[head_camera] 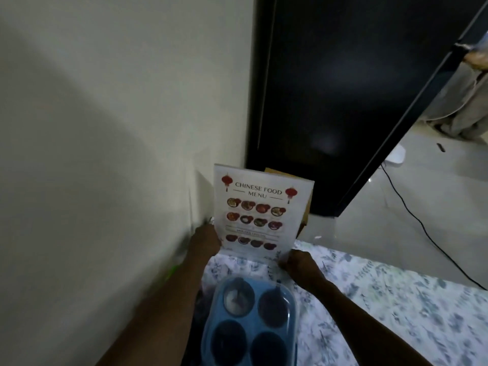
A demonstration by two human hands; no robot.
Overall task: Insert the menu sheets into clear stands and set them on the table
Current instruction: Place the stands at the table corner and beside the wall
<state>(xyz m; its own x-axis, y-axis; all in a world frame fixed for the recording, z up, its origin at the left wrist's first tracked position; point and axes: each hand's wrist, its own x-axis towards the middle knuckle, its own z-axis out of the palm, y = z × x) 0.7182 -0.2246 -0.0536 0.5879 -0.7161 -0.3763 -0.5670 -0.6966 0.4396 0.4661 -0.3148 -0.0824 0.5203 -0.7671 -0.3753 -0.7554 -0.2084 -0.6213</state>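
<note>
A white "Chinese Food Menu" sheet (257,210) with red lanterns and rows of dish photos stands upright inside a clear stand (266,256) at the far edge of the floral-cloth table (383,299). My left hand (206,241) grips the stand's lower left edge. At the lower right corner of the stand's base, my right hand (297,262) holds on with closed fingers. The stand's clear base is hard to make out between my hands.
A blue tray with four round cups (250,320) lies on the table just in front of my hands. A cream wall runs along the left. A black door (343,101) stands behind, with a brown box (306,207) behind the menu. A black cable (422,228) crosses the floor at right.
</note>
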